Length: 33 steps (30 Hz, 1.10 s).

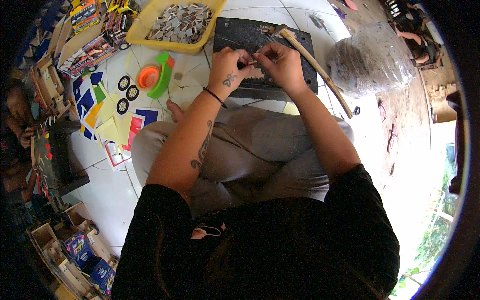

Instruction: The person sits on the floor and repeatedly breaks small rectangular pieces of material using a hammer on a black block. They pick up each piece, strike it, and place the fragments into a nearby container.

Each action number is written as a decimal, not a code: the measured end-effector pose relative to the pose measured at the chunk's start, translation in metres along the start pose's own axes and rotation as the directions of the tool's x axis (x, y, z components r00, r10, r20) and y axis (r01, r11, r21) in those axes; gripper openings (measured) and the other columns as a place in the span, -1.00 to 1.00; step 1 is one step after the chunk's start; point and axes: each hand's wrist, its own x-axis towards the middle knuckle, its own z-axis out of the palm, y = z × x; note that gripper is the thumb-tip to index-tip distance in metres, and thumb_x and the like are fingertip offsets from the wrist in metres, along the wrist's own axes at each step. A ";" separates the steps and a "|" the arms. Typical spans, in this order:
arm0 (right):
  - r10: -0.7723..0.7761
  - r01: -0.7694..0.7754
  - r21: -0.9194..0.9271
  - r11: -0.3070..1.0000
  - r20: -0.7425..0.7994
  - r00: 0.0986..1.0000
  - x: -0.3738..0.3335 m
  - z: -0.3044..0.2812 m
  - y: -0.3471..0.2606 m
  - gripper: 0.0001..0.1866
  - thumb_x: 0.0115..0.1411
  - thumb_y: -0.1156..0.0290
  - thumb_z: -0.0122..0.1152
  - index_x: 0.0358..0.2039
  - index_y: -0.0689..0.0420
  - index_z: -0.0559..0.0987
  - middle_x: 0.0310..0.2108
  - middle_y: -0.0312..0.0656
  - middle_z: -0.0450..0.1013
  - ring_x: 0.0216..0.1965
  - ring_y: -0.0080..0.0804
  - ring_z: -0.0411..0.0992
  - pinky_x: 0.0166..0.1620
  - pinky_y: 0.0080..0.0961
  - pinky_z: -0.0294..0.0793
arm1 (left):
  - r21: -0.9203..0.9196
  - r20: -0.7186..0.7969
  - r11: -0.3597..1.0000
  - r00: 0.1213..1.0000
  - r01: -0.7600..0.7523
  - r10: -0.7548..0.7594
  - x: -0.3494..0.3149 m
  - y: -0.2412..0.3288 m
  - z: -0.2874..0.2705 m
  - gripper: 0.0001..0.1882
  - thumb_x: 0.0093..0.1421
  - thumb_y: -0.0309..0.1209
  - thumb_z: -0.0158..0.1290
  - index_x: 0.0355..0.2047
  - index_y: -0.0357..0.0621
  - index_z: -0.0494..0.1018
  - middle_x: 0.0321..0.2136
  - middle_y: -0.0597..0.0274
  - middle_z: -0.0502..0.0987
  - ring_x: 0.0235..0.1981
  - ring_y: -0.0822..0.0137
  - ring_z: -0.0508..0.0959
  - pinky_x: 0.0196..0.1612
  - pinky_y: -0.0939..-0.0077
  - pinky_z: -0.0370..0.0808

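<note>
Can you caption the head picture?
Left hand and right hand hold a small piece over a black block, beside a hammer.

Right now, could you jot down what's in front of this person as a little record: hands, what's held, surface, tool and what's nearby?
Hands: left hand and right hand, fingertips close together
Held: a small piece at the fingertips, too small to identify
Surface: black block, under the hands
Tool: hammer, lying across the block's right side, handle running past its edge
Beyond: yellow tub of small flat pieces
Left: green tape dispenser
Right: plastic-wrapped bundle
</note>
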 end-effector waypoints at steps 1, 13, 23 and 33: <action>0.020 -0.020 -0.003 1.000 0.008 1.000 0.000 0.000 -0.001 -0.90 0.06 0.50 0.29 -0.44 0.24 0.56 -0.52 -0.22 0.54 -0.49 -0.64 0.45 -0.41 -0.64 0.44 | 0.002 0.006 1.000 1.000 0.005 -0.005 0.000 0.000 0.000 -0.83 -0.15 -0.39 0.27 -0.52 -0.13 0.53 -0.55 0.21 0.57 -0.44 0.19 0.53 -0.31 0.29 0.41; -0.025 0.025 -0.001 1.000 0.029 0.999 0.001 -0.001 0.001 -0.92 0.06 0.50 0.29 -0.44 0.23 0.57 -0.52 -0.21 0.54 -0.48 -0.59 0.48 -0.38 -0.61 0.47 | 0.065 0.010 0.998 1.000 0.027 -0.028 -0.001 -0.001 0.002 -0.82 -0.12 -0.34 0.27 -0.48 -0.07 0.55 -0.54 0.26 0.57 -0.40 0.20 0.53 -0.23 0.27 0.35; -0.078 0.080 -0.038 0.996 0.059 0.995 0.004 -0.003 -0.003 -0.89 0.05 0.48 0.27 -0.46 0.26 0.57 -0.53 -0.15 0.53 -0.54 -0.54 0.46 -0.43 -0.56 0.44 | 0.004 -0.032 1.000 0.999 0.017 -0.017 -0.001 0.004 0.000 -0.81 -0.10 -0.37 0.25 -0.48 -0.16 0.54 -0.52 0.16 0.57 -0.41 0.16 0.55 -0.29 0.28 0.43; 0.008 0.001 -0.578 0.816 0.013 1.000 -0.005 -0.058 0.016 -0.44 -0.01 0.31 0.31 0.05 0.03 0.41 0.01 -0.02 0.36 0.03 -0.10 0.35 0.04 -0.24 0.35 | -0.140 -0.062 0.990 0.998 -0.034 0.025 0.001 0.009 0.008 -0.87 0.02 -0.45 0.16 -0.51 -0.29 0.50 -0.50 0.04 0.53 -0.46 0.11 0.55 -0.38 0.33 0.45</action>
